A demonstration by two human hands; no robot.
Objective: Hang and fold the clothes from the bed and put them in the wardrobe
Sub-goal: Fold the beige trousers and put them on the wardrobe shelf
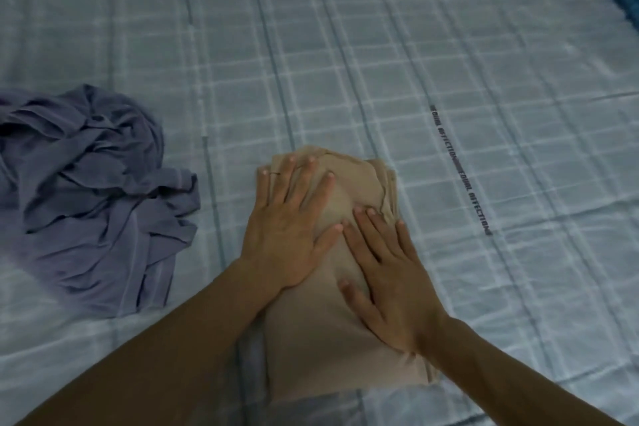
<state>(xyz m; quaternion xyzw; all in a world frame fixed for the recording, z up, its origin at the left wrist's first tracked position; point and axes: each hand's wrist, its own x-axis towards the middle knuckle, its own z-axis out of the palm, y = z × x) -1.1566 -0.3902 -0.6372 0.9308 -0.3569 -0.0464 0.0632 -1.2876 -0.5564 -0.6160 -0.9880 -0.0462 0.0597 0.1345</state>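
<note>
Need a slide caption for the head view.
Both hands, left hand and right hand, press flat on a folded beige garment; crumpled blue garment alongside.

The folded garment (332, 349) is lying on the bed sheet (449, 62), and both hands are lying flat on it, the left hand (290, 221) beside the right hand (390, 277). The crumpled garment (93, 190) is lying well left of the folded garment, apart from it.

bedsheet (449, 62) print: dark caps along a stripe, rt of hands, reads approx "EQUAL AFFECTION", repeated twice end to end
legibility: blurry, 1st word unsure
</note>
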